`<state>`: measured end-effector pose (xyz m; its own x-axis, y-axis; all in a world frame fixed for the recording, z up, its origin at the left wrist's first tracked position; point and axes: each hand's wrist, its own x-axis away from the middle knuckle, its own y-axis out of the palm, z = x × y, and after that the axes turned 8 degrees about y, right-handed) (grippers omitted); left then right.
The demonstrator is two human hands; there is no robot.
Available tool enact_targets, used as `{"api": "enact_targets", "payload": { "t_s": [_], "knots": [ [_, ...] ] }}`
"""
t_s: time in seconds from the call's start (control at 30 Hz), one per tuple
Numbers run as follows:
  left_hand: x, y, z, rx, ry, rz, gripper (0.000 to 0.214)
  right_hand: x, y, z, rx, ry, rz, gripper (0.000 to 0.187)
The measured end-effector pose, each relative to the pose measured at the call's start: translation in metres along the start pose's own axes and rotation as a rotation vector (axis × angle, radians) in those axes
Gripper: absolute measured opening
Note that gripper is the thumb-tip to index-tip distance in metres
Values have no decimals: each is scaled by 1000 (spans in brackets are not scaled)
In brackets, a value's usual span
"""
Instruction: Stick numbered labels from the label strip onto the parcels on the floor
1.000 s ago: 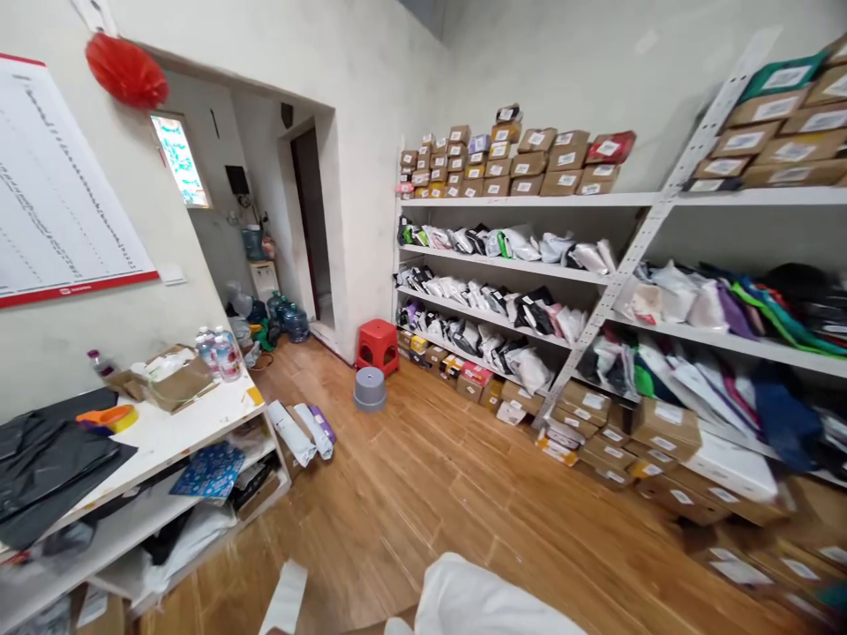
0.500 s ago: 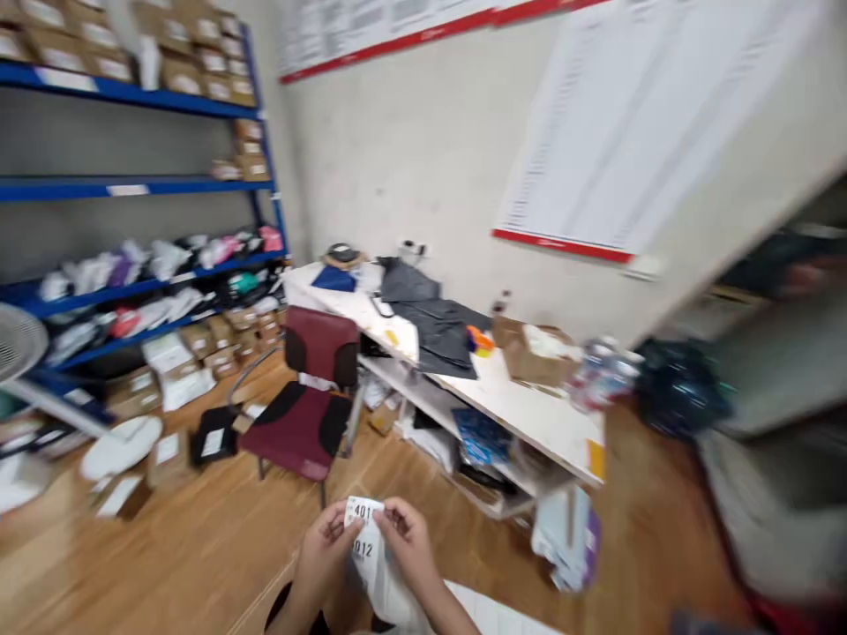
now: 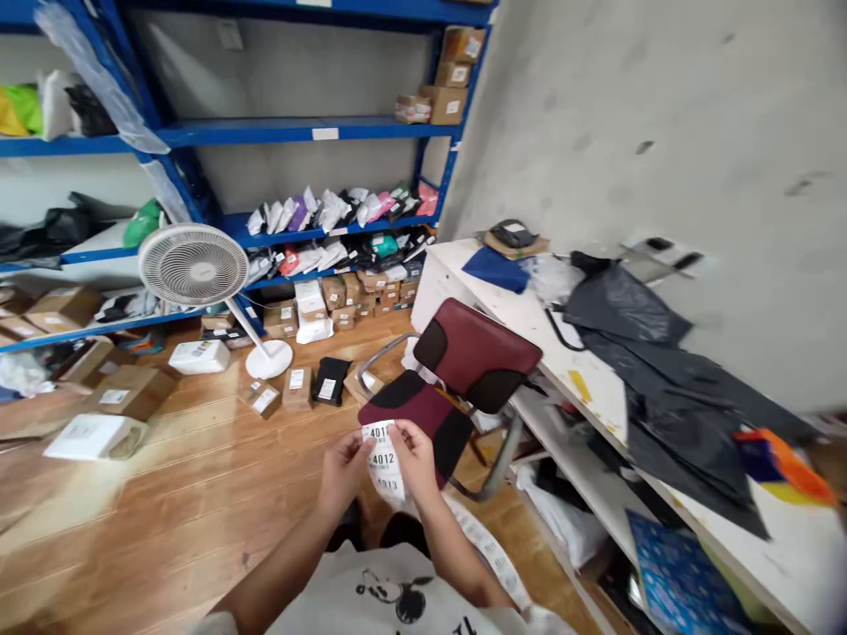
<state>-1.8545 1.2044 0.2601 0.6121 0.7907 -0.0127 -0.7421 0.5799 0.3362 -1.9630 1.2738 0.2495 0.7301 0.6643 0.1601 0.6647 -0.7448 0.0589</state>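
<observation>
A long white strip of number labels (image 3: 384, 460) hangs between my two hands, printed 4011, 4012 and 4013 from the top down. My left hand (image 3: 347, 462) pinches the strip by its left edge near the top. On the opposite edge, my right hand (image 3: 414, 448) grips it between thumb and fingers. The lower part of the strip passes behind my right forearm and shows again beyond it, curling down to the right. Just past my hands stands a maroon and black chair (image 3: 486, 353).
Blue shelving (image 3: 318, 130) with bagged parcels runs along the back. A white standing fan (image 3: 195, 265) stands left, with small boxes (image 3: 297, 388) on the wooden floor (image 3: 225, 494). At right, a white table (image 3: 602, 397) bears dark grey plastic bags (image 3: 688, 406).
The view has swung left and downward, bringing the fan and more shelving into sight. Both hands keep hold of the label strip, and more of its numbers now show.
</observation>
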Motion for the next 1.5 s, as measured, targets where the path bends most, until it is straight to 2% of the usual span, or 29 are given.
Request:
{"api": "enact_targets", "payload": {
  "t_s": [0.1,0.2,0.27,0.4,0.6,0.73,0.87,1.0,1.1,1.17,1.3,1.4,1.5],
  "knots": [
    [-30,-30,4,-86,-4,77,30,-29,26,3,49,21,-120,27],
    [-53,-50,-4,-182,-15,99,34,-59,34,6,108,44,-256,26],
    [-69,-57,-12,-243,-16,101,36,-80,36,9,113,89,-309,24],
    [-111,-66,-27,-392,-27,78,35,-130,47,16,59,207,-335,30],
    [-182,-89,-37,-613,-26,143,33,-208,81,32,30,339,-435,31],
    [-211,-110,-40,-710,-81,219,34,-242,107,53,15,402,-496,35],
    [-226,-135,-43,-618,-216,272,35,-258,134,78,25,436,-550,36],
    [-235,-167,-52,-370,-380,166,36,-270,158,100,50,436,-486,37],
    [-241,-194,-59,-315,-434,138,39,-279,178,110,118,434,-466,39],
    [-246,-214,-62,-293,-445,172,38,-285,196,114,170,412,-454,37],
    [-262,-268,-76,-160,-468,241,36,-296,245,132,195,334,-415,29],
    [-275,-323,-96,-159,-480,210,37,-301,286,167,152,324,-391,25],
    [-287,-384,-128,-222,-496,140,41,-303,322,222,93,369,-361,26]
  ]
}}
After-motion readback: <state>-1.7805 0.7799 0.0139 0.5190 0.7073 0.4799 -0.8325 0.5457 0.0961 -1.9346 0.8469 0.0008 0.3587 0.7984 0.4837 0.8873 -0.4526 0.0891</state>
